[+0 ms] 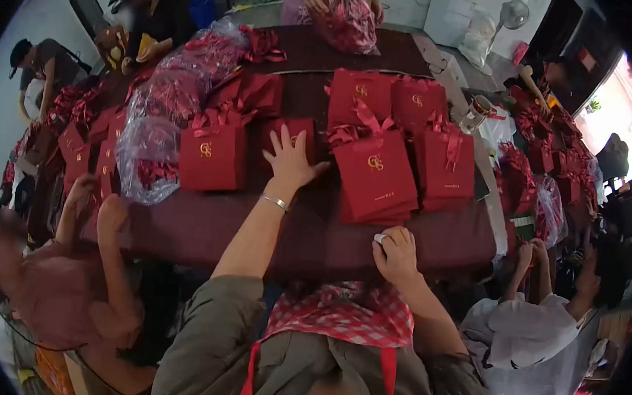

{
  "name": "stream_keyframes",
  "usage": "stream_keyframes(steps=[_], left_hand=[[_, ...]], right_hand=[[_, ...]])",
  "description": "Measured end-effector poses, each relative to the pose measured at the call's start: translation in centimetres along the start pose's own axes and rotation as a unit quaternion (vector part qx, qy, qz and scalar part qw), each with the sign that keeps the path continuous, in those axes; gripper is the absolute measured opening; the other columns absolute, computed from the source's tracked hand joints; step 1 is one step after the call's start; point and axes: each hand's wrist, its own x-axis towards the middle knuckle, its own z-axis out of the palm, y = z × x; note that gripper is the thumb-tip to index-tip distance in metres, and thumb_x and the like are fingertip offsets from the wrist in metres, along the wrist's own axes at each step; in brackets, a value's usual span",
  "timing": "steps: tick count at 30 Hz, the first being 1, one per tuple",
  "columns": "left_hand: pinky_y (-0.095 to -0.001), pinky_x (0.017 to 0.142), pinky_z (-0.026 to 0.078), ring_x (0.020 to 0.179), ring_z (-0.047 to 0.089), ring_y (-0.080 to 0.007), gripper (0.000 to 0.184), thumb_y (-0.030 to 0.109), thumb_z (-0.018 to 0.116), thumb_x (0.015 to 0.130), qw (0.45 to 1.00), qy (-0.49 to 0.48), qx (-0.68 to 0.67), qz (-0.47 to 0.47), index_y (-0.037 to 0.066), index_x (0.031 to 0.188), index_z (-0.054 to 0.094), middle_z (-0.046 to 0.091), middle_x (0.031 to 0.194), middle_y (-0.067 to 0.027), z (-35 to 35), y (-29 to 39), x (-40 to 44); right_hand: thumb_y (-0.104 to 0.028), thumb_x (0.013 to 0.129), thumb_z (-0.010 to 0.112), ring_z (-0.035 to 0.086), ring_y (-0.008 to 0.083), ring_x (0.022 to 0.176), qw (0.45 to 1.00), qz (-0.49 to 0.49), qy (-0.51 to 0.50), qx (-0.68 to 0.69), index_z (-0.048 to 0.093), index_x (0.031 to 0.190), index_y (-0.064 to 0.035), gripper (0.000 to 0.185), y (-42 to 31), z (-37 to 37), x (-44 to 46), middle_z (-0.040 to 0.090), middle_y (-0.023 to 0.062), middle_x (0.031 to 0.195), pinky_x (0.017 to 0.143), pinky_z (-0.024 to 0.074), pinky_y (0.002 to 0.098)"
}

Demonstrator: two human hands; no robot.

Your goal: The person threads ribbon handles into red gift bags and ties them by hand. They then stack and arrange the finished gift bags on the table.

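Note:
My left hand (290, 164) is spread flat, fingers apart, over a red gift bag (303, 131) lying on the table; the palm hides part of that bag. A metal bangle (275, 202) is on this wrist. By the table's front edge my right hand (395, 254) is closed, with a small white thing at one finger; what its fingers hold, if anything, is hidden. Just beyond it lies a stack of red gift bags (376, 174) with gold lettering and ribbon handles. Another stack of red gift bags (210, 156) stands left of my left hand.
Clear plastic sacks of red bags (149, 151) line the table's left side. More red bags (361, 93) stand at the back right, near a jar (475, 113). Across the dark red tablecloth (314, 227), a person holds a full plastic sack (345, 18). Co-workers sit on both sides.

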Motion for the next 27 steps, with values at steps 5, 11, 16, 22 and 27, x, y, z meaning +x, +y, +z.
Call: stream_keyframes(steps=[5,11,16,22,27], left_hand=[[-0.0728,0.097,0.019,0.132,0.023,-0.0468,0.075,0.054,0.062,0.076,1.000,0.009,0.021,-0.006,0.013,0.135,0.039,0.032,0.141,-0.0210,5.2,-1.9,0.9],[-0.0742,0.095,0.022,0.131,0.026,-0.0454,0.066,0.048,0.062,0.079,0.997,-0.064,0.018,-0.042,0.013,0.131,0.042,0.035,0.139,-0.0174,3.3,-1.1,2.3],[-0.0702,0.096,0.027,0.130,0.029,-0.0403,0.057,0.036,0.065,0.081,0.991,-0.122,-0.003,-0.058,0.013,0.128,0.044,0.034,0.140,-0.0139,1.8,-0.5,2.9],[-0.0482,0.089,0.045,0.111,0.050,-0.0360,0.048,0.031,0.067,0.073,0.992,-0.008,-0.123,-0.016,0.005,0.112,0.058,0.054,0.117,-0.0188,2.3,-3.2,3.3],[-0.0444,0.078,0.050,0.082,0.062,-0.0368,0.023,0.022,0.062,0.073,0.993,-0.008,-0.092,0.071,0.002,0.081,0.068,0.064,0.081,-0.0213,-0.1,-3.0,3.1]], right_hand=[[-0.012,0.074,0.066,0.051,0.0255,0.086,0.999,0.014,-0.018,-0.025,0.060,0.080,-0.0069,0.010,-0.1,0.0,0.2,0.053,0.0060,0.085,0.072,0.0408,0.0404],[-0.011,0.072,0.067,0.051,0.0245,0.084,1.000,0.008,0.007,-0.024,0.059,0.077,-0.0089,0.010,0.0,0.5,0.3,0.052,0.0057,0.084,0.070,0.0405,0.0406],[-0.011,0.073,0.066,0.053,0.0258,0.084,0.999,0.008,0.022,-0.025,0.058,0.077,-0.0074,0.009,-0.1,0.6,0.1,0.054,0.0059,0.083,0.070,0.0410,0.0410],[-0.013,0.076,0.065,0.053,0.0275,0.088,1.000,0.019,0.000,-0.009,0.063,0.083,-0.0072,0.009,0.0,0.6,-0.1,0.056,0.0068,0.088,0.077,0.0416,0.0424],[-0.012,0.075,0.066,0.053,0.0280,0.088,0.999,-0.009,0.032,0.012,0.061,0.081,-0.0060,0.011,0.5,1.0,-0.2,0.056,0.0075,0.089,0.075,0.0413,0.0418]])
